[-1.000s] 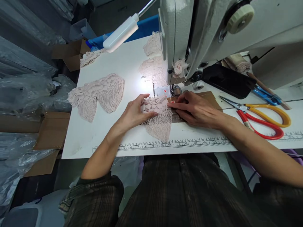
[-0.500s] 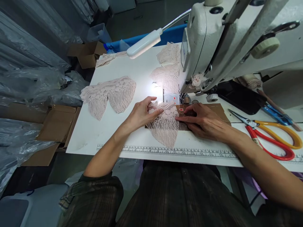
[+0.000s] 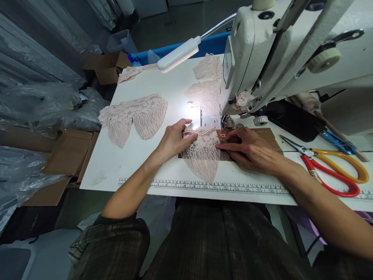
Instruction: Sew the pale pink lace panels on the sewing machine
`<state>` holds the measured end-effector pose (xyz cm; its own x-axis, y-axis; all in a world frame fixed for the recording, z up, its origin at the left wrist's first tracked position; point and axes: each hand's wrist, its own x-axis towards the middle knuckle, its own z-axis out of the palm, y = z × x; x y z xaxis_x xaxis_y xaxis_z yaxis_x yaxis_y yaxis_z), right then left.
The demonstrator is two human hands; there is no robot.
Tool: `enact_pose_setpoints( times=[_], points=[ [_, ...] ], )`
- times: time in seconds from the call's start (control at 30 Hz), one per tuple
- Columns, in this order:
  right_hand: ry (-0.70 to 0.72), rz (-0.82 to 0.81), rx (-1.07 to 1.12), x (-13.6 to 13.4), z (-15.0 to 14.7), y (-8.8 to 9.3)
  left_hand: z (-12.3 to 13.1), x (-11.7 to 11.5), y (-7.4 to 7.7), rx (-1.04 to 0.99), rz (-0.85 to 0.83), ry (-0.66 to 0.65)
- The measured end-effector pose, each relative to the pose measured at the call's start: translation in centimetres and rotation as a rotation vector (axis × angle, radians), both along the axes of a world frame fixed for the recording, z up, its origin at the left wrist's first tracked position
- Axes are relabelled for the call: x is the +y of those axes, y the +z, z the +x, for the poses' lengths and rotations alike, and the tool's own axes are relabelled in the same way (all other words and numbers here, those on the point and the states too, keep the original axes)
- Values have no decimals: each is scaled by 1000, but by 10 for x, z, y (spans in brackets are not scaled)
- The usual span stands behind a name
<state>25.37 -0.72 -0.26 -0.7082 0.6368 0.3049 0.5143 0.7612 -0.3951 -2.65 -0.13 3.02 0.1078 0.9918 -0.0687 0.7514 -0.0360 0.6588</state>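
Note:
A beige lace piece (image 3: 204, 159) with a scalloped top edge lies at the front of the sewing machine, its pointed end hanging toward the table's front edge. My left hand (image 3: 173, 140) has its thumb on top of the lace at the upper left, the other fingers partly hidden behind it. My right hand (image 3: 247, 147) rests on a brown strip (image 3: 268, 136), fingers apart, with one fingertip touching the lace's right edge. Just beyond is the machine's presser foot (image 3: 224, 120), beside a metal plate (image 3: 210, 121) with a red mark.
More lace pieces lie on the white table (image 3: 134, 163), including a two-pointed lace piece (image 3: 134, 116) at left. A lamp (image 3: 179, 54) shines near the needle area. Scissors (image 3: 326, 163) and a dark phone-like object (image 3: 297, 120) lie right. A ruler strip (image 3: 221, 188) runs along the front.
My left thumb has slid slightly left on the lace. The lace and my right hand look almost unchanged, and the view has shifted a little.

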Motion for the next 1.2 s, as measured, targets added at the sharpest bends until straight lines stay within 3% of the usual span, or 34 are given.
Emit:
enact_pose_setpoints(
  times=[0.1, 0.2, 0.27, 0.37, 0.47, 0.63, 0.93, 1.2],
  points=[
    [2, -16, 0, 0, -1, 0, 1, -2, 2, 104, 90, -23],
    [-2, -7, 2, -1, -1, 0, 4, -3, 3, 248, 309, -99],
    [-11, 11, 4, -1, -2, -1, 8, 0, 3, 274, 404, -318],
    [-19, 24, -5, -2, -3, -1, 14, 9, -1, 323, 410, -710],
    [-17, 33, -14, -2, -3, 1, 19, 16, -4, 465, 446, -849],
    [-23, 57, -22, -3, -3, 2, 21, 17, -9, 574, 558, -893],
    [-45, 82, -55, -6, -4, 0, 21, 8, -14, 637, 586, -835],
    [-56, 159, 3, 1, -2, -1, 34, 26, -12, 633, 621, -813]
  ],
)
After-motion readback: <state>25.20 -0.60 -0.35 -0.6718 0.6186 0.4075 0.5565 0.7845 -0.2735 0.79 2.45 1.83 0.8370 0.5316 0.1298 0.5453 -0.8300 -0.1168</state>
